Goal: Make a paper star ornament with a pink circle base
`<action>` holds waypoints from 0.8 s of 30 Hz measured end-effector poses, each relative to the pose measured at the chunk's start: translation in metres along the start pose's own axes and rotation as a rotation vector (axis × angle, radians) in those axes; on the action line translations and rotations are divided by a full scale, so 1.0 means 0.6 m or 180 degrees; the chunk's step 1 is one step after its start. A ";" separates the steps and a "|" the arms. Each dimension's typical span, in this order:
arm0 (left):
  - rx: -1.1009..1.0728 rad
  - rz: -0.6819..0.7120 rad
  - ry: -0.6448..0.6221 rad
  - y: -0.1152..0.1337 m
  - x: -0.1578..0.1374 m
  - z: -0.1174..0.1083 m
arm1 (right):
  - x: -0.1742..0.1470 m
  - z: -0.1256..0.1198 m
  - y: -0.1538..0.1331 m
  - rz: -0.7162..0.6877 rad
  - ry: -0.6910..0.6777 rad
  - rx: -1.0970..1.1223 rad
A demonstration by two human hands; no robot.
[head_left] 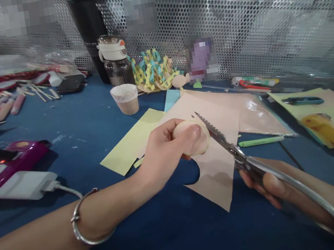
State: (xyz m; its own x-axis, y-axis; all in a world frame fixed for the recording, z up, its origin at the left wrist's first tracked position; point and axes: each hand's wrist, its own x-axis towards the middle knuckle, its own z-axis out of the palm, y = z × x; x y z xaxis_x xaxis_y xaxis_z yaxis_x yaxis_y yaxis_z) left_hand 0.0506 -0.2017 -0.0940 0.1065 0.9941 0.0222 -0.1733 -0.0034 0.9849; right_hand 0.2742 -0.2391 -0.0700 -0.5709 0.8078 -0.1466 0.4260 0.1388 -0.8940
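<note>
My left hand (165,146) is closed in a pinch on a round paper disc (204,142), pale pink with a yellowish edge. Its thumb lies across the disc's face. My right hand (271,184) grips a pair of scissors (238,154), whose serrated metal blades point up and left beside the disc's right edge. Whether the blades touch the disc I cannot tell. Under both lies a pale pink paper sheet (218,176) with a rounded cut-out in its lower left side. A yellow paper sheet (132,143) lies left of it.
A paper cup (126,99), a lidded bottle (117,67) and curled paper strips (155,70) stand at the back. On the right are a green pen (261,141), a cutter (302,101) and a yellow tool (329,131). A purple power strip (28,153) with a white charger (26,185) sits left.
</note>
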 end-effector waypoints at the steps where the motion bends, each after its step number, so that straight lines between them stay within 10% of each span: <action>1: -0.0015 0.0001 -0.0001 0.000 0.000 0.000 | 0.000 0.002 -0.001 -0.0001 0.0027 0.0032; 24: -0.0092 -0.0099 0.0034 0.002 0.000 0.000 | 0.003 -0.007 0.020 0.0061 -0.0120 -0.0142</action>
State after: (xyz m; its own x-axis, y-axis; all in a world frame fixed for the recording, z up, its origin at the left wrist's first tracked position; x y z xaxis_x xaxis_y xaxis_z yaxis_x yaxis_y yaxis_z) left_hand 0.0504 -0.2016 -0.0930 0.1019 0.9947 -0.0104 -0.1983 0.0306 0.9797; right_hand 0.2813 -0.2334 -0.0791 -0.5881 0.7885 -0.1800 0.4673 0.1496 -0.8713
